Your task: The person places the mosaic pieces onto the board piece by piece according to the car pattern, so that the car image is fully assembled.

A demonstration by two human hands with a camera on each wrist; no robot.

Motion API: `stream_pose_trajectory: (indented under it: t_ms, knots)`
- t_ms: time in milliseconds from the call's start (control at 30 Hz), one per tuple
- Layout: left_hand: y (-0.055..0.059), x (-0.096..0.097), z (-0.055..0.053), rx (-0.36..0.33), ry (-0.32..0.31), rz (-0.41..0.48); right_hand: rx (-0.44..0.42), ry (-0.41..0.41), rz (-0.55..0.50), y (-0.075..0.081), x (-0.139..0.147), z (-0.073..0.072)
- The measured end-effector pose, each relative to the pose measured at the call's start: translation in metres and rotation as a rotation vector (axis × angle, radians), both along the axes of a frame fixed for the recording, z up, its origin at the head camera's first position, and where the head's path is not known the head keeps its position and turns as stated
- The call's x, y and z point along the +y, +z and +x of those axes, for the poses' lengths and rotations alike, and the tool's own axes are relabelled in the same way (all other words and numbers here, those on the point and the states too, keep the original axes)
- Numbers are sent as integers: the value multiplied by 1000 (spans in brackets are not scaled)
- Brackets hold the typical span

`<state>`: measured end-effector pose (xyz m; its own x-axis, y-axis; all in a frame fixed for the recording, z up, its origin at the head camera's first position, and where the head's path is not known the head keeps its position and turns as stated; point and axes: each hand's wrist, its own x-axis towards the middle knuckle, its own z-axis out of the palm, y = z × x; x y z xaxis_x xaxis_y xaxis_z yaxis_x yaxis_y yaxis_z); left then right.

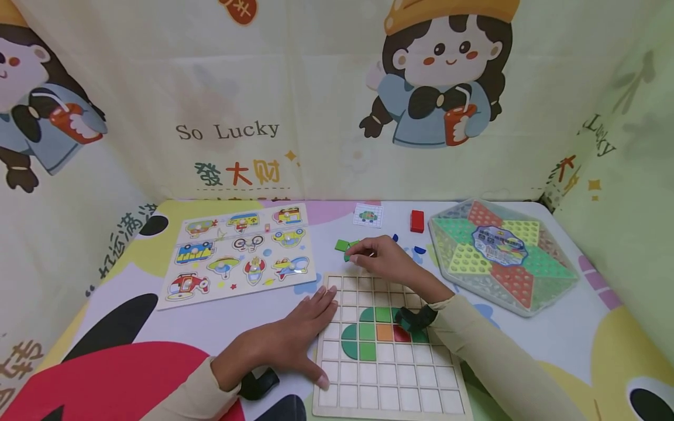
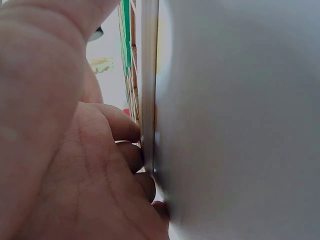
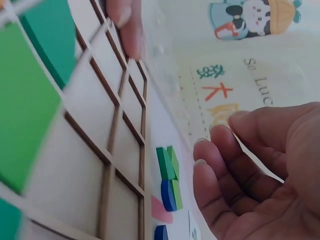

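Observation:
A wooden grid board lies in front of me. Dark green rounded pieces, light green squares, an orange square and a red piece fill some cells. My left hand rests along the board's left edge, fingers extended and thumb by the lower side. Beyond the far edge, my right hand hovers with loosely bent fingers over a small group of pieces. In the right wrist view, a dark green piece and a blue piece lie below the fingertips; nothing shows between the fingers.
A vehicle picture puzzle lies at the left. Behind the board are a small pattern card, a red block and a blue piece. A hexagonal peg-board box stands right. A printed curtain closes off the back.

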<state>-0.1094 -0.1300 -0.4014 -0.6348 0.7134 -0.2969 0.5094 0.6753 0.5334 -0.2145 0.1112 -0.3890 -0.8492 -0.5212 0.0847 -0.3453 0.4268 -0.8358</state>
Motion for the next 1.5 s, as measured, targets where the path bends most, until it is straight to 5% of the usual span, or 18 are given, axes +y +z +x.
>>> stream_pose_trajectory:
  t_ms: [200, 733, 1500]
  knots:
    - [-1, 1, 0, 6, -4, 1, 11, -95, 37, -4, 1, -15]
    - [0, 1, -1, 7, -5, -8, -35, -269, 99, -14, 7, -28]
    - [-1, -1, 0, -5, 1, -5, -79, -187, 219, -19, -10, -43]
